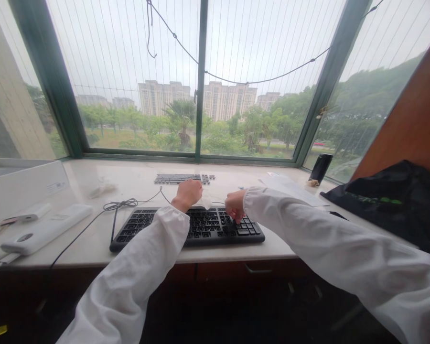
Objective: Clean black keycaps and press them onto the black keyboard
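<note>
A black keyboard (204, 227) lies near the front edge of the white counter, with many key positions bare of their caps and flat keys on its number pad at the right. My left hand (189, 193) is closed above its upper middle; a small white piece, perhaps tissue (207, 200), shows beside the fingers. Over the right part of the keyboard, my right hand (235, 205) points downward with fingers pinched at the keys; whatever they grip is hidden. Behind the keyboard, loose keycaps (181, 178) lie in rows.
A tangled black cable (123, 204) runs left of the keyboard. At the left are a white power bank (46, 230), a key (9, 220) and a white box (25, 184). To the right stand papers (290, 188), a black cylinder (320, 168) and a black bag (394, 200).
</note>
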`<action>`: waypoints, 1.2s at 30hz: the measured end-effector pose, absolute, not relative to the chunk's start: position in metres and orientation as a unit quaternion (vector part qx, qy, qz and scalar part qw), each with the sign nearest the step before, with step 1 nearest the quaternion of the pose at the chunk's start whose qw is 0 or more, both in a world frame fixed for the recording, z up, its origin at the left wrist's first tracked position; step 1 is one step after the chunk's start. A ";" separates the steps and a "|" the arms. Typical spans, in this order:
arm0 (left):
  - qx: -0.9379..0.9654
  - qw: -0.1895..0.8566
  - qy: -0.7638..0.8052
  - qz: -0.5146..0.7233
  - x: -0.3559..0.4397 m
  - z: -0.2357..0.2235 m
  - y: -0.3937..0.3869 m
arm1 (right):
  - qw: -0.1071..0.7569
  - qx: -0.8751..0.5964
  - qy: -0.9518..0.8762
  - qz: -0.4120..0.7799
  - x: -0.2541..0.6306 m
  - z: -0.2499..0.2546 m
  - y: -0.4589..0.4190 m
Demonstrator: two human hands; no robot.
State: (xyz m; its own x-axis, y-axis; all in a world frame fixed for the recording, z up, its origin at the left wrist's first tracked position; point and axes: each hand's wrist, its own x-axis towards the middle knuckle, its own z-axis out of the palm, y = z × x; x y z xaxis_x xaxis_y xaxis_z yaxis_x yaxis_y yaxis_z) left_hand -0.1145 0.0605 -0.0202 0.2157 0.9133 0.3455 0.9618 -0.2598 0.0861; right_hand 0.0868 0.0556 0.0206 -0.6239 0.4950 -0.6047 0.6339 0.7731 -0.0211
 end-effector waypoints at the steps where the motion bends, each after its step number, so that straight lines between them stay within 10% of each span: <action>1: -0.776 0.072 -0.604 -0.165 -0.115 -0.020 0.061 | 0.290 0.326 0.892 -0.120 0.091 0.019 0.055; 11: -0.783 0.060 -0.599 -0.159 -0.114 -0.019 0.060 | 0.108 0.370 0.922 0.028 0.121 0.000 0.004; 36: -0.780 0.070 -0.601 -0.159 -0.113 -0.019 0.059 | 0.002 0.425 0.876 0.229 0.131 -0.042 -0.066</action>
State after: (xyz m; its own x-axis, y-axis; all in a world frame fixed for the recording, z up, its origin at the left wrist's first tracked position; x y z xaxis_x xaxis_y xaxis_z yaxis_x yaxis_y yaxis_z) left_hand -0.1133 0.0593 -0.0187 0.2274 0.9152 0.3326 0.9600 -0.2680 0.0812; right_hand 0.1307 -0.0658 -0.0421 -0.6384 0.7455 0.1917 0.7438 0.5334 0.4028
